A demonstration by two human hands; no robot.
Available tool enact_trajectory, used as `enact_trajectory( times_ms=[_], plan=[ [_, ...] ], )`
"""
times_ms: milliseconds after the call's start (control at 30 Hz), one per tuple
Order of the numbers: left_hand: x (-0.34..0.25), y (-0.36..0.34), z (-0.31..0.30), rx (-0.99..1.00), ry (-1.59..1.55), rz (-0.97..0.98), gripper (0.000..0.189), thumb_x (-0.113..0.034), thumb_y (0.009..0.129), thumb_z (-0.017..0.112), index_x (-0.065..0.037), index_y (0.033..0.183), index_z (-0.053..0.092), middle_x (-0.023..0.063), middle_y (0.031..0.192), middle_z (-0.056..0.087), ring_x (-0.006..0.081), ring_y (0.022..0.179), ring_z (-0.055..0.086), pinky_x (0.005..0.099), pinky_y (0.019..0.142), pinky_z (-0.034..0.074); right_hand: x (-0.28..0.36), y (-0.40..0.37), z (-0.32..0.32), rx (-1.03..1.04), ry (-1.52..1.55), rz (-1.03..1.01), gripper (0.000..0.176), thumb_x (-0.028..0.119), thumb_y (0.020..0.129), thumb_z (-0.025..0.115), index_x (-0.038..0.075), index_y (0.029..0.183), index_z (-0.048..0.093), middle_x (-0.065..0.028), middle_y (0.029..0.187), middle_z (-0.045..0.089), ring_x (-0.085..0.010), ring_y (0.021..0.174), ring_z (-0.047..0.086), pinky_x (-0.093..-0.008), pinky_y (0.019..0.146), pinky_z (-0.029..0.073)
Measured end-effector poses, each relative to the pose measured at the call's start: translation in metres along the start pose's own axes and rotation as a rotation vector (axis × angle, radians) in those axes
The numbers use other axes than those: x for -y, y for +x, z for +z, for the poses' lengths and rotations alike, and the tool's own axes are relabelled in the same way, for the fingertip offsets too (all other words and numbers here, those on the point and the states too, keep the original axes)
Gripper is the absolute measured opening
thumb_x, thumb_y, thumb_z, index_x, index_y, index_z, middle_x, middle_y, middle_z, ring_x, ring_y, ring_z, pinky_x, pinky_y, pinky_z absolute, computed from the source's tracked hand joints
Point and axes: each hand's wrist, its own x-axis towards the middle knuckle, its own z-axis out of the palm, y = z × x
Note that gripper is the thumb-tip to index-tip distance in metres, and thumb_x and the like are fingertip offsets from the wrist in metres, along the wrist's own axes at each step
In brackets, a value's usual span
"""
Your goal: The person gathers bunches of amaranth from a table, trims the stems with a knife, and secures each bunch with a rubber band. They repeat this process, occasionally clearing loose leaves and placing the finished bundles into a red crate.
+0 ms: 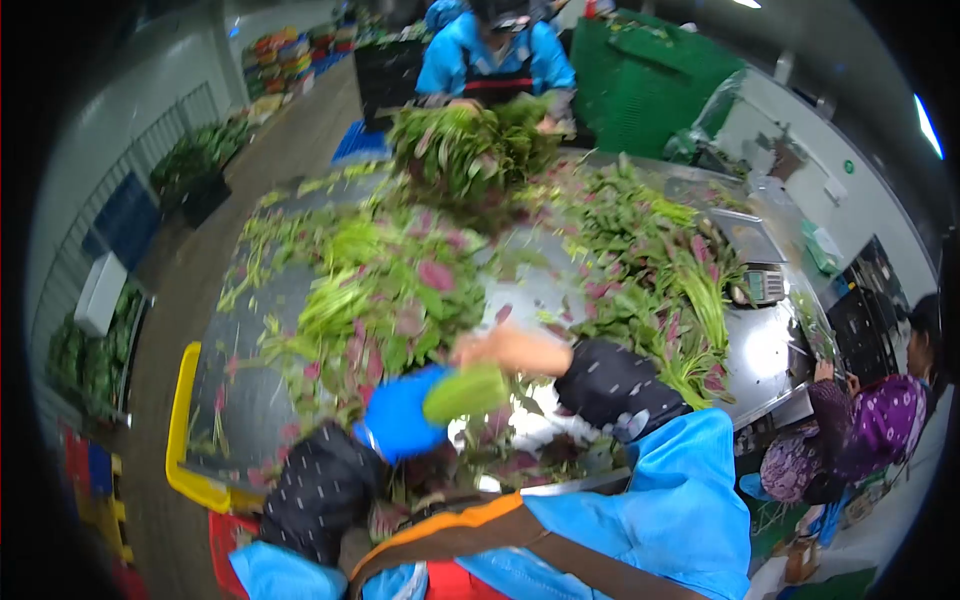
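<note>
My left hand [402,412], in a blue glove, is closed round a bunch of green stems [466,395] whose pale ends point right. My right hand [490,350] is bare and blurred, reaching left just above that bunch; its fingers are smeared by motion. Leafy greens with purple leaves [400,290] lie in a heap beyond my hands on the metal table [245,330]. A second heap [650,260] lies to the right, its stems toward me.
Across the table a co-worker in blue [455,60] holds a large leafy bunch [470,150]. A scale [765,285] stands on the right, near a person in purple [885,420]. A yellow crate [183,430] is at the left edge, with a red crate [225,560] below.
</note>
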Motion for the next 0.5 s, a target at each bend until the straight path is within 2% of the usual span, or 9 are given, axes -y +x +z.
enact_trajectory(
  times_ms=[33, 67, 100, 133, 200, 333, 367, 467, 500],
  plan=[
    [0.001, 0.009, -0.013, 0.038, -0.254, -0.034, 0.053, -0.006, 0.064, 0.063, -0.004, 0.117, 0.055, 0.0097, 0.105, 0.063, 0.0182, 0.094, 0.060, 0.0320, 0.082, 0.048, -0.015, -0.004, -0.011, -0.249, -0.069, 0.101, 0.030, 0.025, 0.089, 0.052, 0.005, 0.109, 0.059, -0.0111, 0.093, 0.065, -0.0246, 0.080, 0.062, -0.0321, 0.069, 0.048],
    [0.010, 0.016, -0.018, 0.001, -0.498, -0.010, 0.054, -0.003, 0.062, 0.062, -0.001, 0.116, 0.054, 0.0077, 0.103, 0.063, 0.0138, 0.091, 0.057, 0.0298, 0.083, 0.046, 0.015, 0.005, -0.031, -0.379, 0.449, 0.522, 0.043, 0.038, 0.096, 0.038, 0.004, 0.114, 0.057, -0.0091, 0.112, 0.060, -0.0199, 0.101, 0.057, -0.0326, 0.086, 0.042],
    [0.014, 0.020, -0.025, 0.065, -0.657, -0.154, 0.055, -0.003, 0.061, 0.065, 0.000, 0.115, 0.054, 0.0065, 0.101, 0.063, 0.0137, 0.091, 0.057, 0.0297, 0.084, 0.046, 0.023, 0.016, -0.027, -0.562, 0.477, 0.383, 0.050, 0.044, 0.095, 0.035, 0.004, 0.121, 0.051, -0.0094, 0.120, 0.055, -0.0205, 0.109, 0.052, -0.0338, 0.092, 0.038],
    [0.022, 0.022, -0.028, 0.050, -0.502, -0.060, 0.054, -0.004, 0.061, 0.068, 0.001, 0.113, 0.055, 0.0056, 0.096, 0.063, 0.0129, 0.089, 0.057, 0.0308, 0.084, 0.046, 0.026, 0.025, -0.022, -0.749, 0.497, 0.240, 0.058, 0.050, 0.094, 0.033, 0.005, 0.128, 0.045, -0.0098, 0.127, 0.050, -0.0210, 0.118, 0.046, -0.0350, 0.097, 0.034],
    [0.024, 0.023, -0.017, 0.041, -0.668, -0.043, 0.054, -0.006, 0.062, 0.072, 0.000, 0.113, 0.054, 0.0056, 0.098, 0.062, 0.0134, 0.091, 0.057, 0.0318, 0.083, 0.047, 0.026, 0.039, -0.011, -0.749, 0.520, 0.100, 0.061, 0.051, 0.094, 0.036, 0.005, 0.134, 0.038, -0.0111, 0.133, 0.044, -0.0226, 0.125, 0.039, -0.0357, 0.103, 0.028],
    [0.038, 0.028, -0.001, -0.021, -0.828, -0.083, 0.058, -0.008, 0.063, 0.074, -0.002, 0.116, 0.052, 0.0073, 0.105, 0.060, 0.0149, 0.097, 0.056, 0.0315, 0.086, 0.045, 0.032, 0.054, 0.015, -0.607, -0.026, 0.012, 0.046, 0.042, 0.085, 0.055, 0.008, 0.116, 0.059, -0.0120, 0.120, 0.056, -0.0296, 0.117, 0.047, -0.0383, 0.100, 0.033],
    [0.041, 0.026, 0.003, -0.027, -0.810, -0.090, 0.059, -0.009, 0.063, 0.075, -0.002, 0.117, 0.052, 0.0075, 0.107, 0.060, 0.0152, 0.098, 0.056, 0.0315, 0.086, 0.045, 0.035, 0.058, 0.020, -0.617, -0.041, 0.018, 0.037, 0.031, 0.077, 0.067, 0.009, 0.107, 0.064, -0.0113, 0.112, 0.061, -0.0309, 0.110, 0.052, -0.0382, 0.095, 0.039],
    [0.035, 0.021, -0.001, -0.019, -0.713, -0.095, 0.058, -0.012, 0.064, 0.078, -0.001, 0.115, 0.052, 0.0068, 0.104, 0.060, 0.0154, 0.098, 0.055, 0.0312, 0.085, 0.045, 0.037, 0.061, 0.019, -0.574, -0.087, 0.071, 0.036, 0.023, 0.072, 0.071, 0.007, 0.103, 0.065, -0.0119, 0.111, 0.061, -0.0300, 0.104, 0.056, -0.0364, 0.089, 0.043],
    [0.040, 0.021, 0.001, -0.001, -0.766, -0.077, 0.058, -0.013, 0.064, 0.078, -0.002, 0.115, 0.052, 0.0066, 0.104, 0.060, 0.0149, 0.097, 0.055, 0.0310, 0.084, 0.045, 0.035, 0.063, 0.023, -0.659, -0.097, 0.057, 0.033, 0.021, 0.071, 0.072, 0.006, 0.100, 0.065, -0.0122, 0.104, 0.062, -0.0298, 0.094, 0.059, -0.0348, 0.081, 0.047]
  ],
)
